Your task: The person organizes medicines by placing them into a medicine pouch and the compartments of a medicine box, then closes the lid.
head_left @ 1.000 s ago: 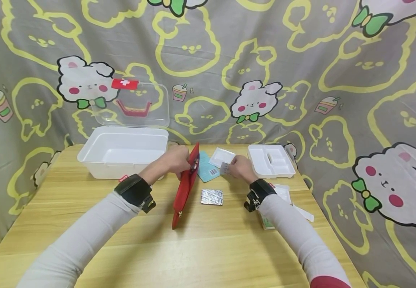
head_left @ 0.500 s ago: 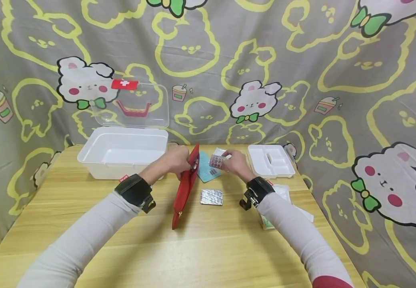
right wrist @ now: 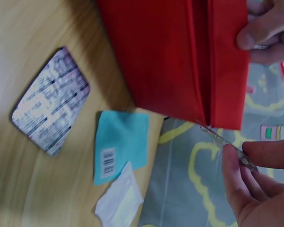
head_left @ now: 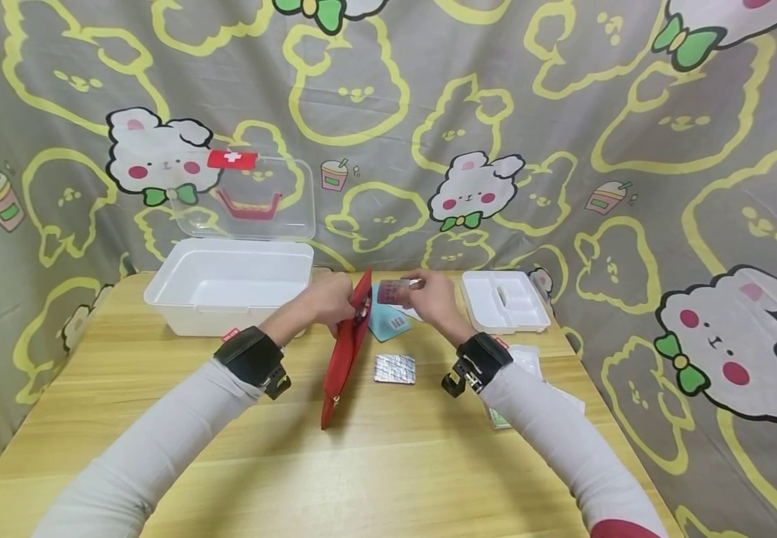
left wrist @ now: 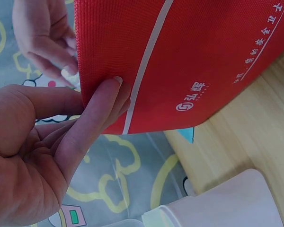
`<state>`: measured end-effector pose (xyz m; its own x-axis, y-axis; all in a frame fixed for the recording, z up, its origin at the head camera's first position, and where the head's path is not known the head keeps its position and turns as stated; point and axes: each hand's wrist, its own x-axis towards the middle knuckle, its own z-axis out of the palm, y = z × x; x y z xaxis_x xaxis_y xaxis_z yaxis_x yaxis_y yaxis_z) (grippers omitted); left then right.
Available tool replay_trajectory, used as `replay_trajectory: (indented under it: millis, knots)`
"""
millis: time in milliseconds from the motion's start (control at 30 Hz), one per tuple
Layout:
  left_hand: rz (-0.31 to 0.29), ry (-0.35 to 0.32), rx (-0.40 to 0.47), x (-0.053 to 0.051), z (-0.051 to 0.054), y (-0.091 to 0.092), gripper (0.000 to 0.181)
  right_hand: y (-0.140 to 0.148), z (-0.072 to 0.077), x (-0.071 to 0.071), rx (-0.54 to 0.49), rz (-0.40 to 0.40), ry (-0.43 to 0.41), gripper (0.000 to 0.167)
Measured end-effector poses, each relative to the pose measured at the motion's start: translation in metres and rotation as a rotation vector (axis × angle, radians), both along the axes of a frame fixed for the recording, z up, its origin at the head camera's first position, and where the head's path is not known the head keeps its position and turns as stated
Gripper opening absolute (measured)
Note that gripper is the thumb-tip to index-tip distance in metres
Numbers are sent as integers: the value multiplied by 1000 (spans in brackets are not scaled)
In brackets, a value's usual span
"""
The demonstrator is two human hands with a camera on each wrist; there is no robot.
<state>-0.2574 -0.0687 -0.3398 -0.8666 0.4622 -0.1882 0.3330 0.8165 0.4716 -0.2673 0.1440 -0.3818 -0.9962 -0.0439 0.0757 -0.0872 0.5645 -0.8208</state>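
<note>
My left hand pinches the top edge of a red zip pouch, which stands on edge with its opening facing right. In the left wrist view, the fingers lie over the pouch's printed face. My right hand pinches a blister pack of dark pills by its end. Seen from the right wrist, the blister pack's far end is at the corner of the pouch's opening. Below lie a teal sachet and a white packet. A silver blister pack lies nearer on the table.
A white first-aid box stands at the back left, its clear lid raised. At the back right is a white divided tray. White packets and a green-and-white box lie partly under my right forearm. A patterned curtain hangs behind.
My right hand has moved left with the blister pack, from above the white packet to the pouch's opening, turning the pack on the way. My left hand and the pouch have stayed put.
</note>
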Motion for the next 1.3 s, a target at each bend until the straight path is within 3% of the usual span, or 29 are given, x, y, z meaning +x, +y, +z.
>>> replay_trajectory:
  millis: [167,500,867,1300]
  knots:
    - [3,-9,5,0,0,0,28,-8,9,7,-104,57,2,31]
    - [-10,14,3,0,1,-1,32,-20,17,16,-159,124,-47,23]
    - [14,-29,33,1,0,0,18,-30,6,17,-151,194,-188,28]
    - [11,-35,44,2,2,0,18,-36,-7,15,-122,193,-209,22]
